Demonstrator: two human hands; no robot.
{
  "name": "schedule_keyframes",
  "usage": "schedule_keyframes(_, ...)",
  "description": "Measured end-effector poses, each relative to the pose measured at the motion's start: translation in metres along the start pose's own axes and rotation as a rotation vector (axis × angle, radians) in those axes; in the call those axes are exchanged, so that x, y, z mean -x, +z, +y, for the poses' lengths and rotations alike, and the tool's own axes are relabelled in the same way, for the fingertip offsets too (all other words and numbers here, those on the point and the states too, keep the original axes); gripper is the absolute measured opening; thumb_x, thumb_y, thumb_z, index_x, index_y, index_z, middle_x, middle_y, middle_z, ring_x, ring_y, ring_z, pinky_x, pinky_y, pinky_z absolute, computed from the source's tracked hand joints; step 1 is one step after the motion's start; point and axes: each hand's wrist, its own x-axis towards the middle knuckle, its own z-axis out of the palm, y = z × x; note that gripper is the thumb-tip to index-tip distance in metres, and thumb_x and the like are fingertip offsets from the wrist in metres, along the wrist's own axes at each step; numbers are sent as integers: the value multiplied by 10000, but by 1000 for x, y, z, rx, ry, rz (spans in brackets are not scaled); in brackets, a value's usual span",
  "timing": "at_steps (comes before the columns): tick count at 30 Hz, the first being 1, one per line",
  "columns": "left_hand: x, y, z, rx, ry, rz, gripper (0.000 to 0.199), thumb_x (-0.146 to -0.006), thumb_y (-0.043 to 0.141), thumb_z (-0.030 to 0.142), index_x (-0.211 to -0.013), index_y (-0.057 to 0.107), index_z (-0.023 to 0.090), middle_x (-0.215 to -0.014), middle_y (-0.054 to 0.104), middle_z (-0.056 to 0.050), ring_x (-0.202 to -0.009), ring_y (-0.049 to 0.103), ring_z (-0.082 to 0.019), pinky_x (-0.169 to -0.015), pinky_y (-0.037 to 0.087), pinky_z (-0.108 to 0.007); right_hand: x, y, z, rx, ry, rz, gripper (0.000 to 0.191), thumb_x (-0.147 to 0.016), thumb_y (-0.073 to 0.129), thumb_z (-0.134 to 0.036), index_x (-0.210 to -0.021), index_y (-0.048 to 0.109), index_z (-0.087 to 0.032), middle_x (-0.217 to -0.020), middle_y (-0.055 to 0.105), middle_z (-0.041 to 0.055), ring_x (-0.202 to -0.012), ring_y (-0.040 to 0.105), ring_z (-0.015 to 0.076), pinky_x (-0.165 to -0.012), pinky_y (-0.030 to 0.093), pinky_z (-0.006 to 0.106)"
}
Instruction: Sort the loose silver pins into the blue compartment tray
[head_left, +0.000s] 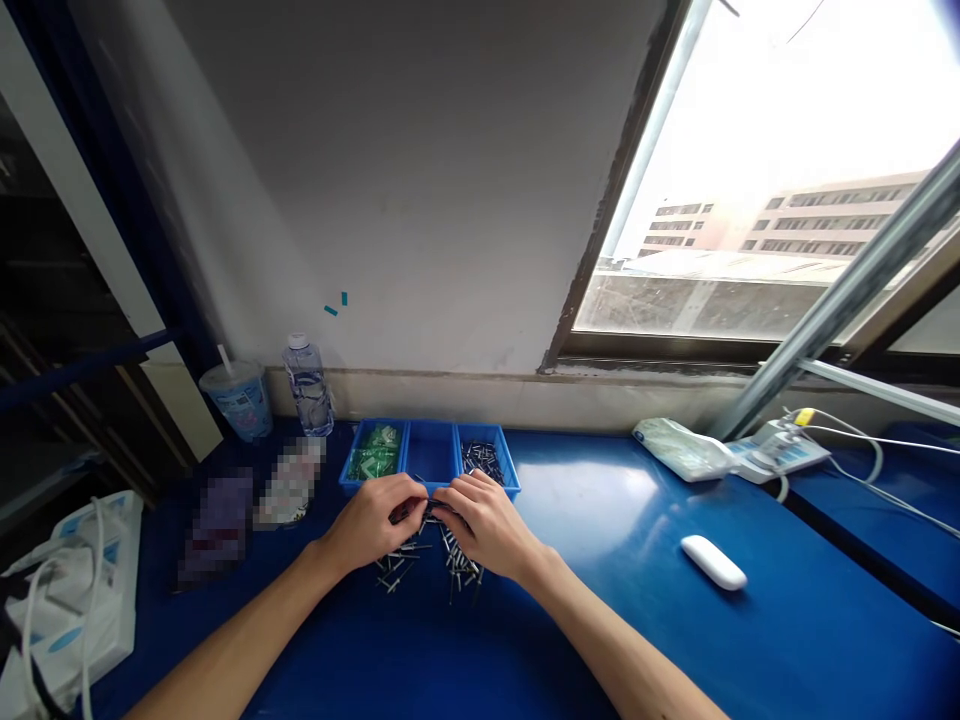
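My left hand (382,518) is closed, thumb against fingers, around thin dark pieces that look like rivets. Its fingertips meet those of my right hand (484,522), which is also closed, pinching similar slim pieces; the fingers hide most of them. Below the hands, silvery pop rivets lie on the blue table in two loose piles, a left pile (396,570) and a right pile (460,568). Just beyond the fingers stands a blue three-part tray (431,432). Green packets (377,455) fill its left compartment, and more rivets (482,460) lie in the right one.
Behind the tray's left end stand a water bottle (308,388) and a cup with a straw (238,400). Power strips with cables lie far left (97,600) and right (784,450). A white case (713,562) and a pale packet (684,450) rest on the right.
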Motion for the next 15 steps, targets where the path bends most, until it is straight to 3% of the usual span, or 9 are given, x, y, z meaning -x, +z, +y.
schedule_keyframes(8, 3, 2, -4, 26, -26, 54, 131, -1031, 572, 247, -1001, 691, 203, -882, 752, -17, -751, 699, -146, -727, 552, -260, -1, 6, 1, 3, 26, 28, 258, -1136, 411, -292, -1171, 640, -178, -887, 703, 69, -737, 621, 186, -730, 415, 334)
schedule_keyframes(15, 2, 5, -3, 72, -47, 12, 119, -1030, 580, 234, -999, 689, 198, -916, 748, -18, -814, 706, -154, -761, 552, -257, -1, 12, -3, -16, 56, 80, 303, -1132, 408, -246, -976, 658, -176, -804, 685, 44, -668, 577, 159, -691, 377, 315)
